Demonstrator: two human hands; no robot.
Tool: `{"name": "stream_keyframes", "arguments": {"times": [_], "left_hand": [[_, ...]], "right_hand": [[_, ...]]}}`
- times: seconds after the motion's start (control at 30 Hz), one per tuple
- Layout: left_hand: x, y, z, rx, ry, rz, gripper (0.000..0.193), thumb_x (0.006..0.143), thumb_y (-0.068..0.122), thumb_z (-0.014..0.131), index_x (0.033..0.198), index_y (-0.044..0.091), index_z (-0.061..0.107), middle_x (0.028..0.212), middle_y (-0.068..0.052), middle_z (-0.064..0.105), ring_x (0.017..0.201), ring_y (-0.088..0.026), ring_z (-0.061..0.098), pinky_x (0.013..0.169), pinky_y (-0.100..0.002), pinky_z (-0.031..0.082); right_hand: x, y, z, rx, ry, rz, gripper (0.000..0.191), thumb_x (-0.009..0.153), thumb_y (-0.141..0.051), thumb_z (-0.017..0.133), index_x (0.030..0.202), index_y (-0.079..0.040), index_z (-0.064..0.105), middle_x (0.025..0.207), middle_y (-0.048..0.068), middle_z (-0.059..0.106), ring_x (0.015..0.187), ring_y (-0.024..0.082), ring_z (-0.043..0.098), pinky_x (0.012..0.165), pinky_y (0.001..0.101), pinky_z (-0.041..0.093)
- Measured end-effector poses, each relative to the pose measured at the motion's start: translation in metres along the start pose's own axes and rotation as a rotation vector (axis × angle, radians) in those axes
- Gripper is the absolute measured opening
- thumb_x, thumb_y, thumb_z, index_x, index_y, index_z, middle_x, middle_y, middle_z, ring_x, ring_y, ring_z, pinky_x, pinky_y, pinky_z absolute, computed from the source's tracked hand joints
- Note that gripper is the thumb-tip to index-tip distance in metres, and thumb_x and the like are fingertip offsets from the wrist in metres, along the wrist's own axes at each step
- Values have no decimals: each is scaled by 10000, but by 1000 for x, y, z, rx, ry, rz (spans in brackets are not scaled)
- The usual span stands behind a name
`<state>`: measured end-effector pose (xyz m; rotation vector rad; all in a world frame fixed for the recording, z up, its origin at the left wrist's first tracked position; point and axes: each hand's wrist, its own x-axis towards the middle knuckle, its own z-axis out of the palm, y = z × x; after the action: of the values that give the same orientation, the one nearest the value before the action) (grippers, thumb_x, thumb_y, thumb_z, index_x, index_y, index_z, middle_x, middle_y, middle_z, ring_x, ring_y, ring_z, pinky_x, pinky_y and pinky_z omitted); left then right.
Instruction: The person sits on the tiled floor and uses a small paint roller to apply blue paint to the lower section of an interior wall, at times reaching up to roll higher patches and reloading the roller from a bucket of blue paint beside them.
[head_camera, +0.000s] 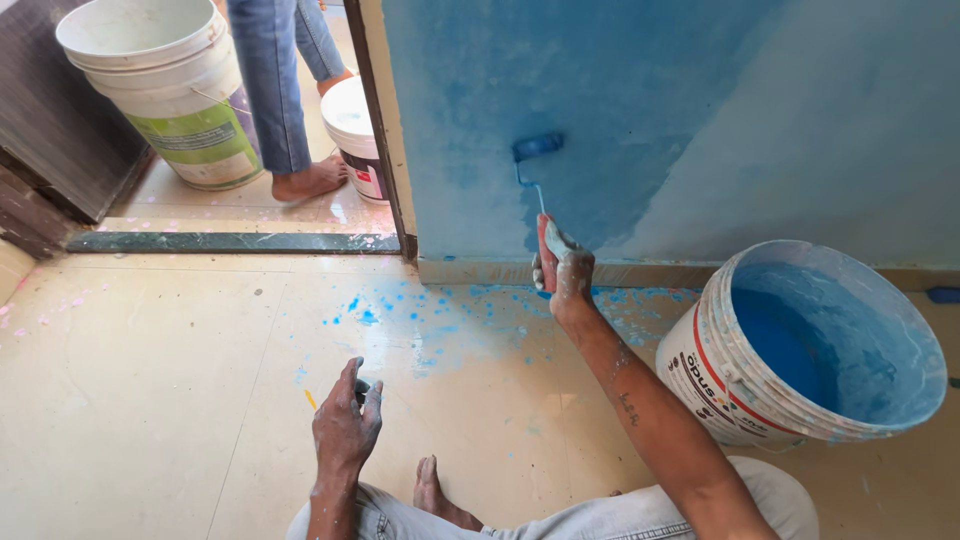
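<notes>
While the right hand (562, 270) grips a small paint roller (537, 147) against the blue wall (640, 110), the left hand (345, 425) rests on the floor (150, 380).

Wall: wet darker blue around the roller, paler to the right. Floor: cream tiles, blue spatter below the roller. Tilted bucket (800, 345) of blue paint stands at right, just beside the right forearm, near the wall's foot. Two white buckets, a large one (165, 85) and a smaller one (352, 130), sit beyond the doorway, with another person's leg (275, 100) between them (barefoot, in jeans). Right hand: closed round the red handle, roller head touching the wall. Left hand: fingers loosely curled, knuckles up, over a small dark object that cannot be made out.
</notes>
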<state>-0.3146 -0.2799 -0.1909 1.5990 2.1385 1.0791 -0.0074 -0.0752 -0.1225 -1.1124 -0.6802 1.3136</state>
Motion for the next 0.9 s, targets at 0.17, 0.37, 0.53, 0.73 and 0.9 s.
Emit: {"name": "stream_keyframes", "arguments": {"times": [0.17,0.37,0.53,0.73,0.9], "left_hand": [[-1,1,1,-13,-17,15,479,891,211,715,1342,95,603,880,-131,747,717,-297,718,681,-423,561],[0,-2,0,20,4,26,483,883,210,728,1337,101,606,863,-131,747,735,-310,717,688,-431,560],[-1,-2,1,18,-12,40,484,888,198,719,1345,95,596,865,-131,741,732,-299,719,690,-430,562],[0,-1,-2,7,-31,1,480,895,202,719,1348,100,595,869,-128,743,724,-289,720,691,-420,565],[-1,0,-3,17,-43,3,480,896,196,716,1350,99,597,877,-121,748,724,-278,722,694,-416,569]], "right_hand": [[0,53,-13,123,-33,88,463,958,-449,693,1163,-37,638,680,52,618,504,175,550,412,339,396],[13,67,-9,203,-145,69,488,950,-473,669,1240,-82,645,704,50,612,527,171,566,438,332,408],[22,76,-17,211,-184,80,470,920,-488,641,1238,-143,660,675,36,599,504,167,561,440,313,405],[7,125,-32,148,-92,198,393,911,-471,670,1121,-139,671,685,60,624,515,171,583,431,324,427],[12,122,-31,120,-94,125,392,936,-457,691,1045,-82,651,683,69,630,501,195,576,424,339,408]]}}
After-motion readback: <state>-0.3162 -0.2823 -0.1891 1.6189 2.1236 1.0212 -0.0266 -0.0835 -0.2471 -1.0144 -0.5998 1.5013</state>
